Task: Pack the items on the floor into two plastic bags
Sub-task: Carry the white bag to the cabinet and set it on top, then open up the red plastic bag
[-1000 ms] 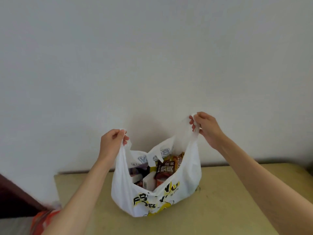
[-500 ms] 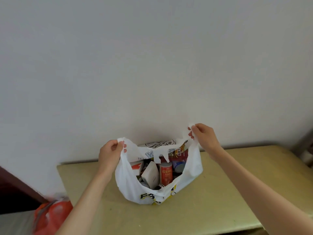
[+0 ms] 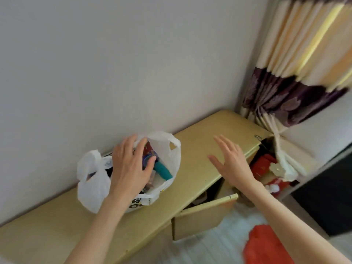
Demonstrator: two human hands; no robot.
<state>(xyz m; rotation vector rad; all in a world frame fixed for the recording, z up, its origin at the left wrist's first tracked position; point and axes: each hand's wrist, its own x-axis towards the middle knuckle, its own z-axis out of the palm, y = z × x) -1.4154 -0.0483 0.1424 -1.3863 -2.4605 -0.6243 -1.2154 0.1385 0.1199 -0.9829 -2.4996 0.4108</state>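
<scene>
A white plastic bag [image 3: 91, 185] with black and yellow print stands on the low yellow cabinet top [image 3: 200, 149] against the wall. Its two handles hang loose and its mouth gapes, showing a teal item [image 3: 162, 170] and other packed goods. My left hand [image 3: 131, 166] hovers over the bag's mouth with fingers spread, holding nothing. My right hand [image 3: 230, 161] is flat and open above the bare cabinet top, to the right of the bag. A red-orange plastic bag [image 3: 266, 246] lies on the floor at the lower right.
A cabinet door [image 3: 205, 212] stands ajar below the top, with red packages [image 3: 263, 166] visible inside. A striped cream and purple curtain [image 3: 297, 73] hangs at the right. A dark unit [image 3: 327, 197] stands at the far right. The white wall is directly behind the bag.
Both hands have let go of the bag's handles, and the bag now stands by itself. The view has swung right and down, bringing the curtain, cabinet door and floor into sight.
</scene>
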